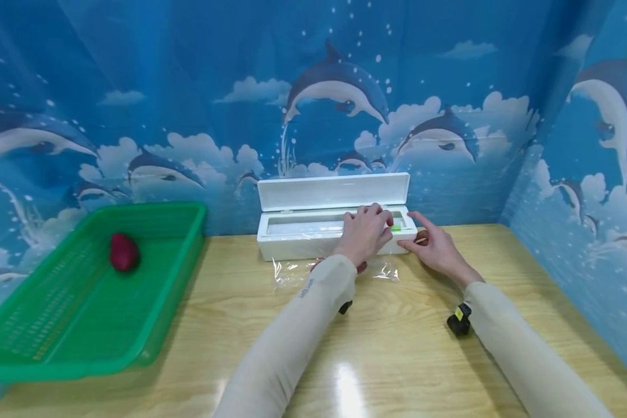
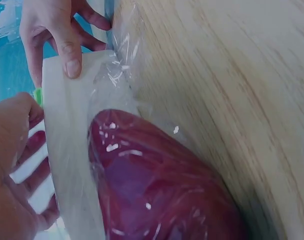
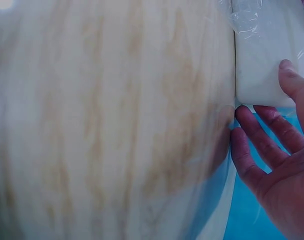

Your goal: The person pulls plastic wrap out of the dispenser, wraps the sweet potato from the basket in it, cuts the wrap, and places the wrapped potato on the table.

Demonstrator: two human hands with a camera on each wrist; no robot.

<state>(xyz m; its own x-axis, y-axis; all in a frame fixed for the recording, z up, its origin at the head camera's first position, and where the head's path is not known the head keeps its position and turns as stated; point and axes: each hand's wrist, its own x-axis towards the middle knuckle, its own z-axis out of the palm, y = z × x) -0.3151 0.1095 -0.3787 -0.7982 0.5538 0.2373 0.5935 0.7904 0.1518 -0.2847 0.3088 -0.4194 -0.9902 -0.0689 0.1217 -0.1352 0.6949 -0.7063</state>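
Observation:
A long white box (image 1: pixel 287 247) with its lid (image 1: pixel 334 193) raised stands against the backdrop. My left hand (image 1: pixel 366 232) reaches over its front, fingers curled, with thumb and index finger right at a small green slider (image 1: pixel 396 228) on the rim. My right hand (image 1: pixel 439 249) grips the box's right end, thumb against the front face and other fingers around the end. Clear plastic film (image 1: pixel 292 271) lies in front of the box. Under it, a smooth dark-red, fruit-like object (image 2: pixel 152 175) shows in the left wrist view; in the head view my left forearm mostly hides it.
At the left, a green plastic basket (image 1: pixel 157 313) holds another dark-red object (image 1: pixel 124 252). A wooden table (image 1: pixel 397 360) lies under everything. A blue dolphin-print curtain (image 1: pixel 214 58) closes off the back and the right side.

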